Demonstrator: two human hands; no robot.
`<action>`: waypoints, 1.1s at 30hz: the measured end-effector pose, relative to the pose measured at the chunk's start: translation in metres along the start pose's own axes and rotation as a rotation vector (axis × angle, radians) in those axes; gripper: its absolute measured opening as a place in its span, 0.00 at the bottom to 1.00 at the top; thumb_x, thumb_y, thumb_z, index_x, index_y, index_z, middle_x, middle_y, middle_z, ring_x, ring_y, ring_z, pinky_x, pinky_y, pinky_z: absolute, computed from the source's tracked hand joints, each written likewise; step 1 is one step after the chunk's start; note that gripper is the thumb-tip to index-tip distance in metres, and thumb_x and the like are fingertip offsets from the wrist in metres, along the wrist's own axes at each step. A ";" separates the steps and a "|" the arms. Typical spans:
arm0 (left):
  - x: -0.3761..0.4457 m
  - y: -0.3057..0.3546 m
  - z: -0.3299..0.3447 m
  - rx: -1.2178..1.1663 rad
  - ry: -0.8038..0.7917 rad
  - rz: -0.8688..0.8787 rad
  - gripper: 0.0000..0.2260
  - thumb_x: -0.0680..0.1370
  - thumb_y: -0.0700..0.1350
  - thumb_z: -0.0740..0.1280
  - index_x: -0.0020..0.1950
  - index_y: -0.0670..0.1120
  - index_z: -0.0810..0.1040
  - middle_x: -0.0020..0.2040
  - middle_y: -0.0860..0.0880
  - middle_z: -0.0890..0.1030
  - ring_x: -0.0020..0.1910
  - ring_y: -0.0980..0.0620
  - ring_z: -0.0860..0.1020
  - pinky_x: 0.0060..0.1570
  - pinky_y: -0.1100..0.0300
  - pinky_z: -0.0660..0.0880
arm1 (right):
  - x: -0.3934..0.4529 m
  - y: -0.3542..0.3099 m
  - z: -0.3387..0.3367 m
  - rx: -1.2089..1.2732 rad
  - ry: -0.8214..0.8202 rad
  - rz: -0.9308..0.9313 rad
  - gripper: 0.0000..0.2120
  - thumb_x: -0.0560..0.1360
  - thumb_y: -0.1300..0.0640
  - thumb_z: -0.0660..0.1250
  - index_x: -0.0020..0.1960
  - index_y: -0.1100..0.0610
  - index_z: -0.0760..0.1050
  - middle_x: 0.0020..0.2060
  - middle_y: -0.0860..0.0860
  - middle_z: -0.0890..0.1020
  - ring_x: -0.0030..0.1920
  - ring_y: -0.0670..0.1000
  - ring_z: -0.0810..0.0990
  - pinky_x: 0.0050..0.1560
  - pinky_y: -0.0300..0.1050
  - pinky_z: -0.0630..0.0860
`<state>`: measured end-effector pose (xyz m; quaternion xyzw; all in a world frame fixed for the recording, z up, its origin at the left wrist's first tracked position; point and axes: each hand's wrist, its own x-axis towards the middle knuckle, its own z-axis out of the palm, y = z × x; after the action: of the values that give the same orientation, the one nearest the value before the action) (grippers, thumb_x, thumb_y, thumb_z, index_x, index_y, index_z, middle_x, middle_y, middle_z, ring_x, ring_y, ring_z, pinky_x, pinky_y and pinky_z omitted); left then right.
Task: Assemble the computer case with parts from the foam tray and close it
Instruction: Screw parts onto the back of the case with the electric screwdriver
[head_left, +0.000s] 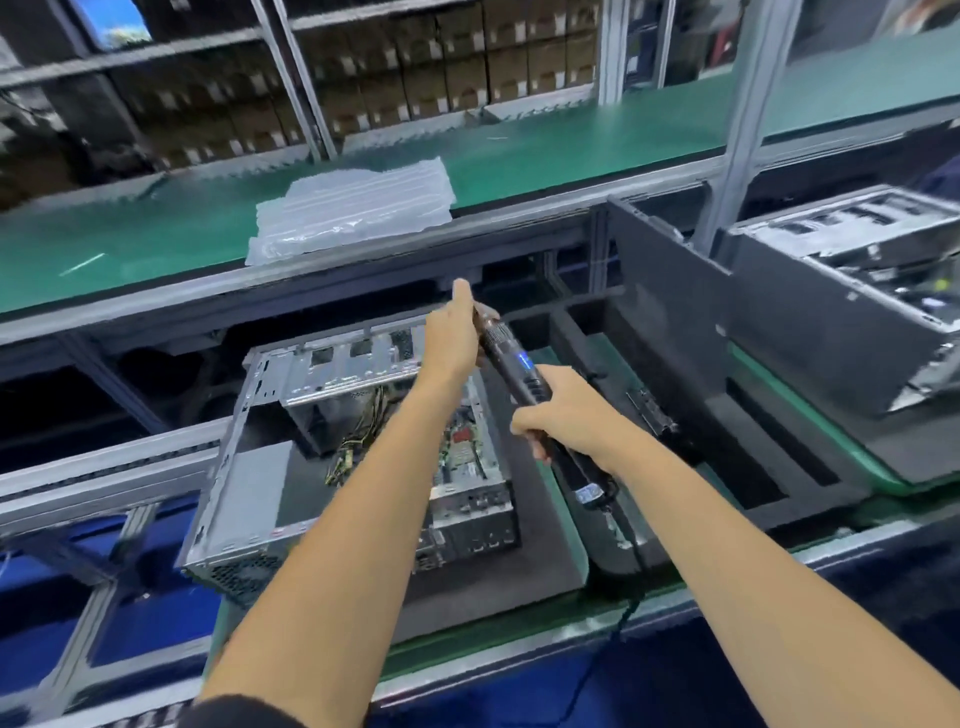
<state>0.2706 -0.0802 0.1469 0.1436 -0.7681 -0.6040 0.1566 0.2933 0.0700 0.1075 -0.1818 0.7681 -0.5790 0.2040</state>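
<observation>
An open metal computer case (270, 467) lies on a dark foam pad, its boards and yellow wires showing inside. My right hand (566, 415) grips the body of a black electric screwdriver (514, 371) with a small blue light, held slanting above the case's right side. My left hand (457, 332) is at the screwdriver's front end, fingers around the tip; what they pinch is hidden. The black foam tray (691, 431) with long slots lies right of the case. A dark side panel (670, 291) stands upright behind the tray.
A second computer case (852, 312) sits at the far right. Clear bubble-wrap bags (353, 208) lie on the green upper shelf. The screwdriver's cable (631, 556) hangs over the front edge. Stacked boxes fill the shelves behind.
</observation>
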 end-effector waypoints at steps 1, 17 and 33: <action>0.006 -0.005 0.014 0.028 -0.015 -0.013 0.26 0.83 0.56 0.49 0.34 0.45 0.77 0.32 0.47 0.77 0.30 0.52 0.75 0.29 0.64 0.72 | 0.007 0.007 -0.012 0.017 -0.004 0.013 0.08 0.71 0.67 0.69 0.45 0.59 0.71 0.29 0.56 0.75 0.24 0.54 0.74 0.26 0.44 0.73; 0.045 -0.078 0.201 0.574 -0.433 -0.315 0.08 0.73 0.32 0.61 0.35 0.39 0.74 0.37 0.40 0.78 0.36 0.48 0.74 0.39 0.55 0.73 | 0.058 0.091 -0.141 0.155 0.118 0.180 0.09 0.68 0.70 0.65 0.41 0.58 0.71 0.26 0.55 0.75 0.22 0.54 0.73 0.24 0.42 0.71; 0.054 -0.120 0.277 0.618 -0.378 -0.439 0.06 0.74 0.35 0.62 0.44 0.34 0.77 0.50 0.34 0.80 0.50 0.38 0.80 0.49 0.51 0.76 | 0.070 0.137 -0.191 0.204 0.159 0.300 0.08 0.68 0.69 0.66 0.42 0.60 0.69 0.24 0.54 0.73 0.23 0.55 0.72 0.25 0.44 0.72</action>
<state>0.1110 0.1145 -0.0271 0.2307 -0.8795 -0.3800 -0.1699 0.1272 0.2259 0.0155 0.0027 0.7377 -0.6294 0.2441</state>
